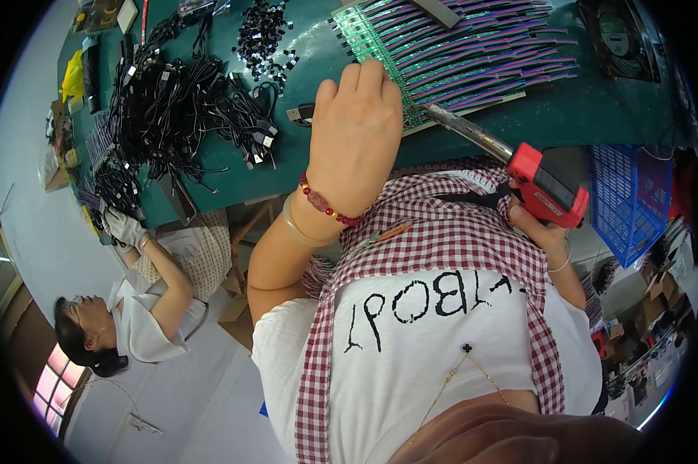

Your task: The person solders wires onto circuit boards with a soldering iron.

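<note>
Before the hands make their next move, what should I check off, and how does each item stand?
1. Red gun-shaped tool gripped: ok, the right hand is around its handle.
2. Tool's metal tip well clear of the left hand: not ok, I'd say; it looks apart, but close beside it.
3. Left fingertips' hold: cannot tell, the back of the hand hides them.
4. Black cable pile away from the tip: ok, it lies left of the left hand.
5. Grey bar across the wires: ok, in place.
6. Co-worker's gloved hand out of the way: ok, at the table's far left.
</note>
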Tool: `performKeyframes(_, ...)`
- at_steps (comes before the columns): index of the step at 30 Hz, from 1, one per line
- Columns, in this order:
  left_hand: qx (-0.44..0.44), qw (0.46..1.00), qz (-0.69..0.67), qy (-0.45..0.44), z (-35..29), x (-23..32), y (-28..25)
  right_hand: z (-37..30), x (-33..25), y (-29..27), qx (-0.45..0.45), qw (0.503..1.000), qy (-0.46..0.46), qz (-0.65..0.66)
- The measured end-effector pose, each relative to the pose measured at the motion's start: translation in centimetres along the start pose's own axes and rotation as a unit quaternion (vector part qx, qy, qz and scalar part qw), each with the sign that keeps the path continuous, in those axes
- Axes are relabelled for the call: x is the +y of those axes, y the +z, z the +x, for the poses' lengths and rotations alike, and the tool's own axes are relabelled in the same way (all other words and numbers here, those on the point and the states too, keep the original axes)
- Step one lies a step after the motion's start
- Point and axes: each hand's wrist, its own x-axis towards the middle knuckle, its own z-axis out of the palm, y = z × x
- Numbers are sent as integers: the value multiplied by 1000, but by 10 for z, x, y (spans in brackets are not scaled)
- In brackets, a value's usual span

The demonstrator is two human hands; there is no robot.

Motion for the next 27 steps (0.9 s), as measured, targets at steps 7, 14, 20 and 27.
performKeyframes(7,-8,1000,24,1,2,2,-2,0,-1,1,-5,1000,-12,-26)
performKeyframes(14,-57,997,53,-17,8,8,-8,-1,6,1,6,999,-9,-40)
performKeyframes(20,-87,993,73,-16,9,10,-9,-3,7,3,-10,1000,-1,-14)
performKeyframes(27,-53,994,94,6,6,11,-4,-6,9,6,-2,1000,-19,4)
